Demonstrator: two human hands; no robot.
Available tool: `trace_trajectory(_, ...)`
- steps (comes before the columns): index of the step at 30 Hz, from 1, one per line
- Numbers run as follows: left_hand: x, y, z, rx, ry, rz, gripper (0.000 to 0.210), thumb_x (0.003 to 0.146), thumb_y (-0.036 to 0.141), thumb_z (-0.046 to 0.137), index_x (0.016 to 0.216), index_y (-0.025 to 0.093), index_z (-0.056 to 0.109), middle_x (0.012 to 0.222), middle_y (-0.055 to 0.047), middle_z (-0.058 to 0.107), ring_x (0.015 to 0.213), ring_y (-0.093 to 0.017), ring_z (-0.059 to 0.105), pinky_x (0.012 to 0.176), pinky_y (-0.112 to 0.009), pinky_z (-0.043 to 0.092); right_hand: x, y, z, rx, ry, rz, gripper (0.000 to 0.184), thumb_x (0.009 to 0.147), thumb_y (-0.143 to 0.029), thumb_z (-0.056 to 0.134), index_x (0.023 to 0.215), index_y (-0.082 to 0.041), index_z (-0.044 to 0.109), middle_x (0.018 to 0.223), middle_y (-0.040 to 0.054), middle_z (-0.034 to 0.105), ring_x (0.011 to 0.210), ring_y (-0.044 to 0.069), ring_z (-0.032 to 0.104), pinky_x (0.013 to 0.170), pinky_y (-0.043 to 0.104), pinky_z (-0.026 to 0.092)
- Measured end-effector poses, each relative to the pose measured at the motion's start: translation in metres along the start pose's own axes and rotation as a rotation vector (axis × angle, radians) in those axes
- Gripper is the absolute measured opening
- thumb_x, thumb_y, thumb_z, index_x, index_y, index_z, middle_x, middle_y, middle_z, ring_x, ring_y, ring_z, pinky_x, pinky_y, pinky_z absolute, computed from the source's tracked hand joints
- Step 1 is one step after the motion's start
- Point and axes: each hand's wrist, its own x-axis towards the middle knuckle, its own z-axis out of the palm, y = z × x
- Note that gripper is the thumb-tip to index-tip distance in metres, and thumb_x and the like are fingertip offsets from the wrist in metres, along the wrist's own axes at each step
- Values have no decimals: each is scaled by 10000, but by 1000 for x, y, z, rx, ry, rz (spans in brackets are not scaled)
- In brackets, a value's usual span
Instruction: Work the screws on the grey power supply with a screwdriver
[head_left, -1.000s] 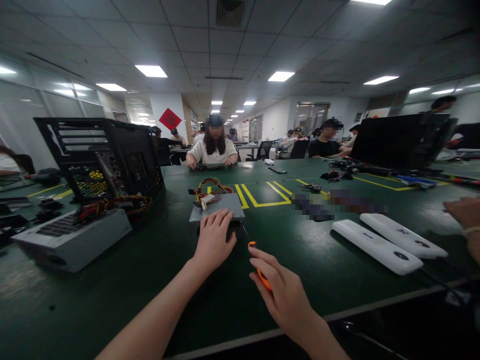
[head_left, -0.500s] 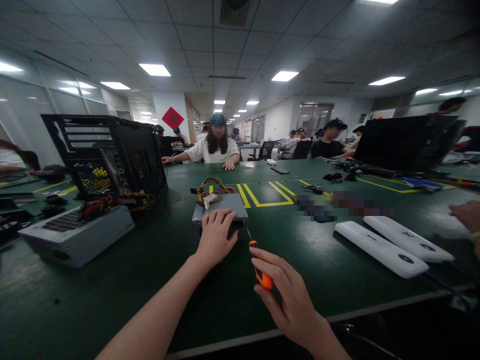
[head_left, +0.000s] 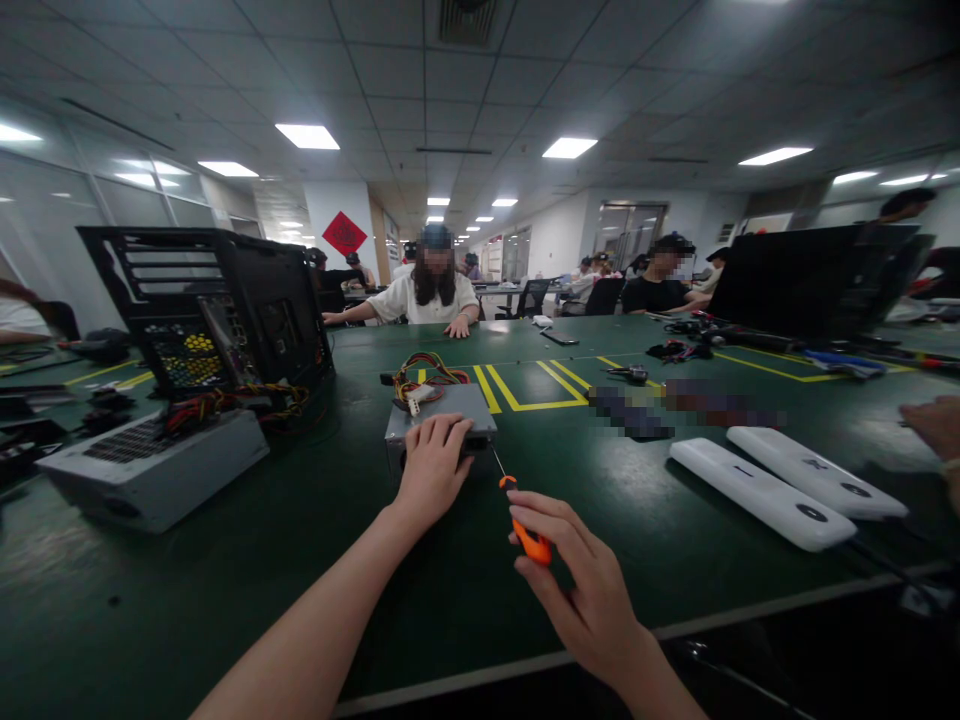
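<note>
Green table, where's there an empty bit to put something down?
One patch lies between the left-hand gray box and the left forearm. Another lies between the orange screwdriver and the white devices. It's crowded at the wired gray box, where the left grip rests, and around the black computer case.

Two white devices lie side by side.

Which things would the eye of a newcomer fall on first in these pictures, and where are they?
Probably the orange screwdriver in the right hand, pointing toward the grey metal box under the left hand. Next may come the black computer case at left on the green table, then two white devices at right.
</note>
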Motion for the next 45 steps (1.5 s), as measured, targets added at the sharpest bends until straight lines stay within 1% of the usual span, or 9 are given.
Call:
trace_trajectory(5, 1, 1, 0, -14, 5, 3, 413, 761, 218, 562, 1163, 222, 469, 1198, -67, 512, 1112, -245, 409, 904, -400, 290, -4, 5, 5, 94, 49, 102, 257, 838, -244, 527, 1064, -201, 412, 1162, 122, 536, 1040, 208, 575, 838, 350, 504)
trace_trajectory(12, 2, 0, 0, -29, 24, -3, 336, 804, 237, 519, 1138, 231, 486, 1179, -59, 531, 1097, -231, 427, 894, -395, 296, 0, -2, -2, -45, -123, -10, 319, 888, -201, 404, 1205, -196, 439, 1244, 118, 492, 1124, 210, 507, 906, 357, 458)
trace_trajectory(14, 2, 0, 1, -28, 27, -1, 334, 801, 235, 525, 1133, 231, 488, 1174, -55, 534, 1093, -230, 429, 892, -394, 300, -1, 0, -1, -47, -91, -31, 303, 893, -204, 414, 1194, -197, 449, 1241, 119, 500, 1103, 209, 526, 881, 351, 477)
trace_trajectory(20, 2, -2, 0, -31, 26, 6, 346, 786, 216, 539, 1128, 236, 489, 1165, -45, 537, 1088, -229, 427, 893, -394, 307, -6, 9, 8, 78, 138, -2, 298, 838, -258, 553, 1093, -190, 412, 1151, 127, 552, 1038, 215, 578, 819, 354, 520)
trace_trajectory(26, 2, -3, 0, -49, 25, 7, 339, 794, 211, 526, 1130, 244, 489, 1168, -46, 535, 1092, -229, 430, 893, -398, 308, -2, 5, 3, -18, 55, -70, 264, 880, -128, 424, 1131, -193, 476, 1185, 122, 512, 1033, 187, 571, 789, 298, 529)
trace_trajectory(32, 2, -2, -1, -56, 32, -7, 329, 793, 201, 534, 1117, 240, 494, 1165, -40, 539, 1088, -226, 430, 890, -392, 309, 1, 3, 5, -225, 103, -101, 241, 866, -101, 415, 1089, -146, 495, 1163, 149, 519, 1086, 212, 524, 836, 338, 505)
trace_trajectory(36, 1, -2, -2, -65, 22, -22, 326, 792, 197, 535, 1112, 242, 495, 1164, -37, 538, 1086, -225, 430, 890, -393, 309, 14, 10, -6, -488, 130, -197, 182, 879, -135, 441, 1051, -153, 499, 1035, 142, 600, 864, 181, 618, 663, 273, 529)
trace_trajectory(40, 1, -3, -2, -67, 15, -22, 339, 786, 198, 539, 1120, 244, 493, 1176, -40, 530, 1097, -228, 422, 899, -397, 302, 41, 23, -26, -597, 66, -336, 122, 875, -256, 485, 904, -148, 534, 802, 89, 642, 656, 162, 611, 554, 269, 497)
trace_trajectory(45, 1, -3, -2, -76, 15, -22, 345, 778, 199, 541, 1118, 237, 495, 1175, -47, 524, 1102, -226, 418, 908, -391, 297, 57, 33, -28, -540, -55, -595, 89, 822, -138, 458, 832, -132, 546, 992, 156, 619, 853, 206, 617, 698, 328, 530)
